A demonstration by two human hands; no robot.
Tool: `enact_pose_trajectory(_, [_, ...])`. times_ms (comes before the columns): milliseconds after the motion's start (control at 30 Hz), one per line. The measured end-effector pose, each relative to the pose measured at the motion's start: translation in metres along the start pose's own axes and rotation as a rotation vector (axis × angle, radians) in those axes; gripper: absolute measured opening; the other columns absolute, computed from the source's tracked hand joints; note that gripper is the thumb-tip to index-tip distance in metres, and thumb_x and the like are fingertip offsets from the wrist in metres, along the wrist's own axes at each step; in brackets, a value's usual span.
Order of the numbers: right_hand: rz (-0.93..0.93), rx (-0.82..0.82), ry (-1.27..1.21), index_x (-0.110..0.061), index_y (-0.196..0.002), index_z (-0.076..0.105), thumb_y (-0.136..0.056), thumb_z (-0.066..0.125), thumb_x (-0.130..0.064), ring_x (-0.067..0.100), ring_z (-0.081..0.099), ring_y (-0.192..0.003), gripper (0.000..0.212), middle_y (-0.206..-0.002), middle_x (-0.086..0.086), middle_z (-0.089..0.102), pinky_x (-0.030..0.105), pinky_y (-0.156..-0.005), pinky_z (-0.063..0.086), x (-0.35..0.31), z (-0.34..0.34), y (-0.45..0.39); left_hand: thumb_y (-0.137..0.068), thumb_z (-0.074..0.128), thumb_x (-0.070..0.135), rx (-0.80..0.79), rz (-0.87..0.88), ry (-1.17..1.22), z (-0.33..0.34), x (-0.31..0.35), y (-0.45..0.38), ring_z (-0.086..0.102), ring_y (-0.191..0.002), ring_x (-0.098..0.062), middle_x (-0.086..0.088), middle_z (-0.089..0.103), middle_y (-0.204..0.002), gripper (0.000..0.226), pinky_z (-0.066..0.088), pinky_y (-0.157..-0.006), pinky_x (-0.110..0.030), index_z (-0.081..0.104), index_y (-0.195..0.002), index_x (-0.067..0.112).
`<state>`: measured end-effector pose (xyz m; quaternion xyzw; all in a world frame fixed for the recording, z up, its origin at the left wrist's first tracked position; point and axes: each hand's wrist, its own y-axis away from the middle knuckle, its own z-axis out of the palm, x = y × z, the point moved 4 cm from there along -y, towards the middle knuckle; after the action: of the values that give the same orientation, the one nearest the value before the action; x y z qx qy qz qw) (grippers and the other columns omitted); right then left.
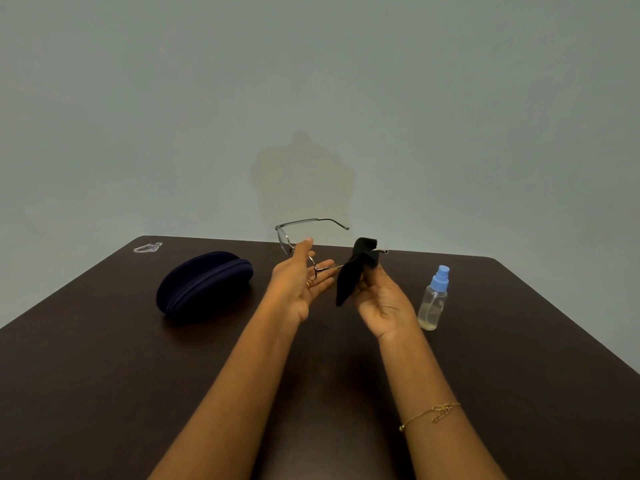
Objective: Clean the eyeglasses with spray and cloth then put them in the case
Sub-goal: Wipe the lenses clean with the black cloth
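Eyeglasses [300, 237] are held up above the counter [104, 358], between the two hands, with both temples unfolded and pointing away to the right. The left hand [300, 282] is turned palm-up with its fingers nearly straight; the frame appears to be supported near the bridge by the thumb and fingertips, though how firmly it is pinched cannot be told. The right hand [377, 299] is curled round a black cloth [355, 271], which is bunched over the lens nearer to that hand and hides it.

The step in hand is judged to be the wiping of the lenses. It is done well if the frame is steadied at the bridge or rim rather than by a temple, so that the hinges are not strained, and if the lens is sandwiched in the cloth and rubbed lightly on both faces with small circles. Bare fingertips should be kept off the glass. The other lens, beyond the left thumb, is not yet covered by the cloth and will need the same treatment.

A spray bottle [434, 299] with a blue cap stands upright on the counter just to the right of the right hand, within easy reach if more liquid is wanted. A dark blue case [204, 282] lies to the left of the left hand, well apart from it and apparently zipped closed, so it will have to be opened before the glasses can be folded and laid inside.
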<state>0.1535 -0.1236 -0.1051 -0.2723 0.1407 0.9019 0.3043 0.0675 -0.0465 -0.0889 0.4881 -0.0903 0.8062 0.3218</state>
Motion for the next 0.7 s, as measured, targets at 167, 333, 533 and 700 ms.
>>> enact_pose_trajectory(167, [0.05,-0.092,0.192,-0.009,-0.094,0.058,-0.084,0.055,-0.009,0.012,0.063,-0.064,0.011,-0.065,0.003,0.068,0.022,-0.057,0.054,0.008,0.006,0.005,-0.089,0.05,0.038,0.015,0.011,-0.031,-0.001,0.0,0.0,0.064,-0.07,-0.017,-0.01,0.066,-0.091,0.044,0.054,-0.047,-0.023,0.05,-0.118,0.006])
enact_pose_trajectory(333, [0.063,-0.08,0.158,-0.007,-0.094,0.059,-0.079,0.058,-0.007,0.012,0.067,-0.059,0.015,-0.063,0.003,0.07,0.022,-0.057,0.056,0.01,0.003,0.004,-0.088,0.053,0.038,-0.006,0.034,-0.09,-0.003,0.003,-0.001,0.066,-0.078,-0.019,-0.009,0.068,-0.091,0.041,0.055,-0.055,-0.026,0.051,-0.115,0.008])
enact_pose_trajectory(533, [-0.121,0.229,0.447,-0.017,-0.112,0.049,-0.084,0.056,0.003,0.017,0.062,-0.079,0.035,-0.087,0.008,0.063,0.026,-0.068,0.051,-0.026,-0.017,-0.002,-0.088,0.055,0.027,0.019,0.304,-0.282,-0.014,0.017,-0.004,0.061,-0.085,-0.017,-0.008,0.063,-0.093,0.012,0.051,-0.065,-0.02,0.058,-0.092,0.016])
enact_pose_trajectory(700, [-0.642,0.407,0.992,-0.02,-0.095,0.06,-0.082,0.048,0.008,0.009,0.056,-0.071,0.033,-0.073,-0.007,0.058,0.007,-0.05,0.041,-0.056,0.004,0.009,-0.087,0.057,0.023,0.034,0.547,-0.529,-0.021,0.036,-0.003,0.06,-0.087,-0.016,-0.006,0.061,-0.095,0.033,0.052,-0.078,-0.031,0.053,-0.117,0.01])
